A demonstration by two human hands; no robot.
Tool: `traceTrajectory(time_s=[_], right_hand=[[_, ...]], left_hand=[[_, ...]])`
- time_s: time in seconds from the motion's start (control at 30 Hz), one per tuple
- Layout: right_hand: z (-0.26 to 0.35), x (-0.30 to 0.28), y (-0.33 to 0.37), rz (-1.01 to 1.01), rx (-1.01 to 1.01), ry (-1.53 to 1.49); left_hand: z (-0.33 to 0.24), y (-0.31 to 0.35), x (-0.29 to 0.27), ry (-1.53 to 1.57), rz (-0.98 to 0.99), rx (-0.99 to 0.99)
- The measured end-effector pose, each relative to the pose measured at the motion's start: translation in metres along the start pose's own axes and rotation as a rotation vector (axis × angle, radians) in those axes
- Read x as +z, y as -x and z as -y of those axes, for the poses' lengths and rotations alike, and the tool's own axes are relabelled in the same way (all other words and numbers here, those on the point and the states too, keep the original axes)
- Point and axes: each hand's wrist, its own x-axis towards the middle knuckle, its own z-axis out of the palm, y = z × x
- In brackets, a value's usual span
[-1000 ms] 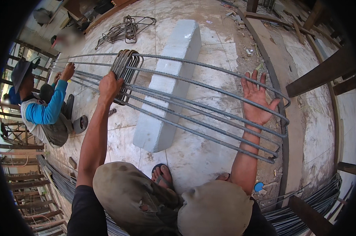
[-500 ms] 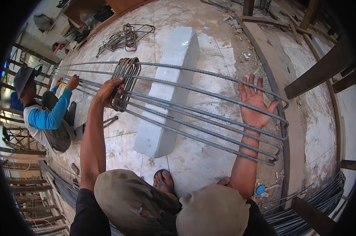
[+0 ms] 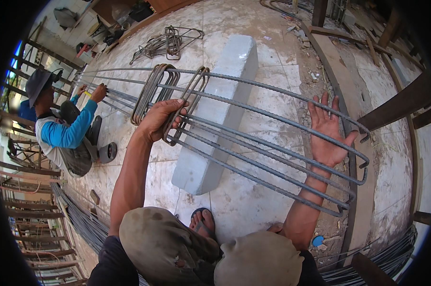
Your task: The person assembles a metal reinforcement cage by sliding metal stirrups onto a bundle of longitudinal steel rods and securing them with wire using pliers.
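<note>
Several long ribbed steel bars [image 3: 246, 103] with hooked ends run across in front of me, lying over a pale rectangular block [image 3: 239, 55]. A bunch of bent steel stirrups [image 3: 151, 95] encircles the bars. A few stirrups [image 3: 196, 85] stand apart to the right of that bunch, tilted, and my left hand [image 3: 159, 120] is closed on their near side, thumb on top. My right hand [image 3: 329, 136] is open, palm up and fingers spread, beneath the hooked ends; the bars pass over its palm and wrist.
A co-worker [image 3: 65, 128] in blue sleeves squats at the left, hands at the bars' far end. More bent stirrups [image 3: 170, 43] lie on the floor beyond. Bundled rods [image 3: 382, 257] lie at lower right; a dark timber post [image 3: 396, 102] slants in at right.
My left hand has moved right along the bars, drawing a few stirrups away from the bunch. My right hand stays open under the hooked ends. The whole view has shifted a little.
</note>
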Motion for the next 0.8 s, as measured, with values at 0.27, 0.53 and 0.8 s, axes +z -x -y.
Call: traceTrajectory(time_s=[0.27, 0.53, 0.8], right_hand=[[-0.001, 0.026, -0.013, 0.052, 0.048, -0.095], [-0.003, 0.031, -0.006, 0.019, 0.0, 0.027], [-0.002, 0.025, -0.006, 0.021, 0.026, -0.053]], left_hand=[[-0.014, 0.001, -0.051, 0.334, 0.149, -0.008], [-0.02, 0.007, -0.007, 0.1, 0.151, -0.005], [-0.018, 0.002, -0.013, 0.201, 0.075, -0.084]])
